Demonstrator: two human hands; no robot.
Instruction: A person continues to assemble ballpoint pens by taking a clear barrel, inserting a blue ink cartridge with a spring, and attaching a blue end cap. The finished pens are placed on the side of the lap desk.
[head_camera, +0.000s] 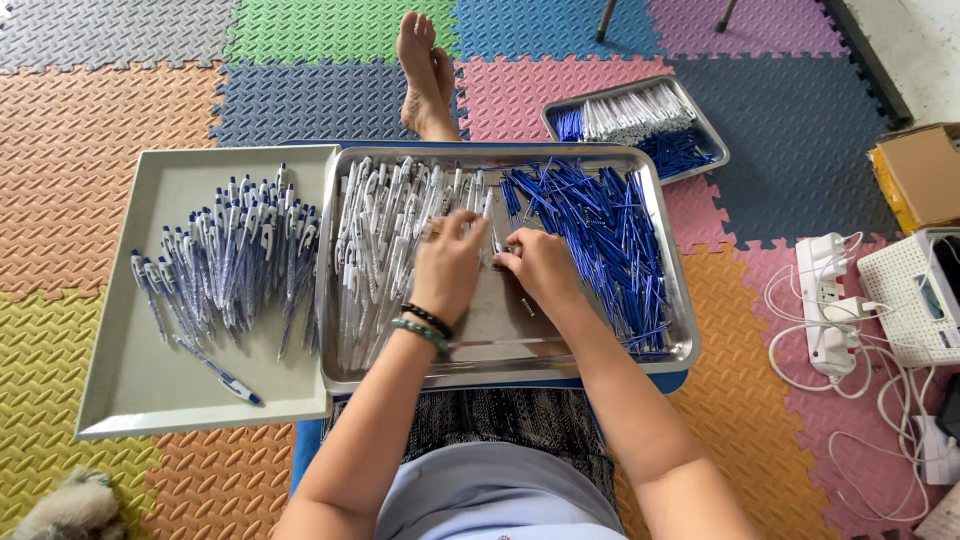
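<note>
Your two hands meet over the bare middle of the steel tray (672, 300) on your lap. Your left hand (447, 262) lies knuckles-up beside the heap of white pen barrels (385, 225), its fingers curled down and bunched at the edge of that heap; what they pinch, if anything, is hidden under the hand. Your right hand (540, 268) is just beside it, fingertips drawn together toward the left hand's, closing on something too small to make out. A tiny spring (527, 307) lies loose on the tray floor by your right wrist. You wear dark and green bead bracelets (424, 327) on the left wrist.

To the right of your hands, the same tray holds a thick scatter of blue refills (600, 235), reaching its right wall. To the left, a grey plastic tray (140, 390) touches the steel one and carries a fan of assembled blue-and-white pens (235, 255), with one pen (222, 375) lying apart near its front.

Farther off, a second steel tray (712, 140) on the foam floor mats (90, 150) holds more white and blue parts; its contents are too fine to separate. Your bare feet (425, 75) stretch out beyond the trays. At the right, a white power strip (830, 300) with tangled cables, a white perforated box (915, 295) and a cardboard box (925, 175) are cut by the frame edge.
</note>
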